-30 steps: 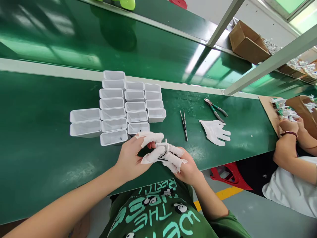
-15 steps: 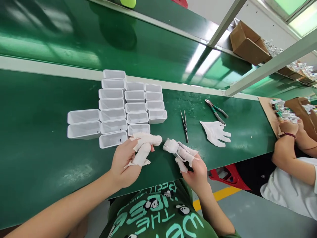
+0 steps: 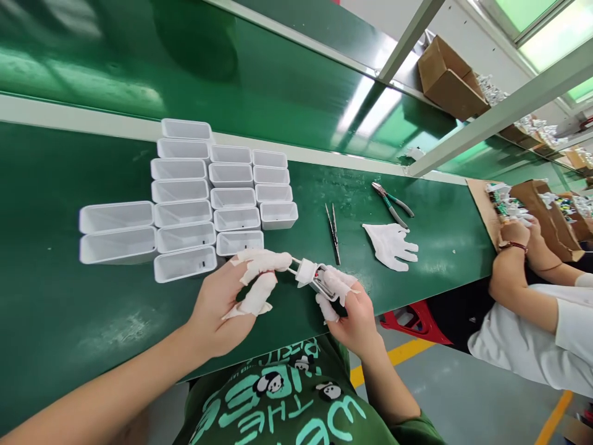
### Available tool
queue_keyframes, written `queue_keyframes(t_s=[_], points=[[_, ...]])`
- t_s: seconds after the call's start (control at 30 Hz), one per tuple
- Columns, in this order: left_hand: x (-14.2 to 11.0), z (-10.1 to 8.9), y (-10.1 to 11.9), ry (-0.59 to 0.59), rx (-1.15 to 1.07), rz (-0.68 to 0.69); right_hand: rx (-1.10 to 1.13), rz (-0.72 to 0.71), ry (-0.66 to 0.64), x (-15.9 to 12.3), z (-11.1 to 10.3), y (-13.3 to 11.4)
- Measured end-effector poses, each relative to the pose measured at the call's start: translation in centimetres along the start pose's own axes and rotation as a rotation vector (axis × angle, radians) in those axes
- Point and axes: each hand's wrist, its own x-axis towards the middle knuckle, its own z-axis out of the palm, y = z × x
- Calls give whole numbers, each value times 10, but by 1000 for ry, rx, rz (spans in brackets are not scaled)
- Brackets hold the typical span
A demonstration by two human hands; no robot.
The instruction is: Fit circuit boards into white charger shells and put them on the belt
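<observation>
White finger covers wrap the thumb and fingers of my left hand (image 3: 231, 296), which are pinched together. Two thin white rods (image 3: 293, 266) run from its fingertips to a small white plastic part with a metal frame (image 3: 306, 273); the rods' left ends are hidden. My right hand (image 3: 349, 303), its fingers covered too, grips this framed part from the right. A bit of red shows inside the frame. Both hands are above the front of the green table (image 3: 120, 309).
Several white plastic bins (image 3: 183, 237) stand in rows at the left. Tweezers (image 3: 333, 235), green-handled cutting pliers (image 3: 393, 203) and a white glove (image 3: 391, 246) lie at the right. Beyond, a co-worker's hands (image 3: 515, 232) work beside a cardboard box (image 3: 542, 213). A shelf post (image 3: 500, 120) slants overhead.
My hands have come closer together around the framed part, whose white end has turned. The thin rods between the hands are now visible. The view has shifted slightly right.
</observation>
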Motion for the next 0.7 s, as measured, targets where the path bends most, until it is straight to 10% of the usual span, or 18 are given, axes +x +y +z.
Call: queue_keyframes(t_s=[0.2, 0.33, 0.7], points=[[-1, 7, 3, 38, 13, 394, 881, 558, 148, 18, 3, -36], [7, 4, 10, -62, 110, 494, 1292, 838, -54, 32, 10, -60], [-5, 5, -8, 40, 162, 428, 1445, 878, -220, 48, 13, -68]])
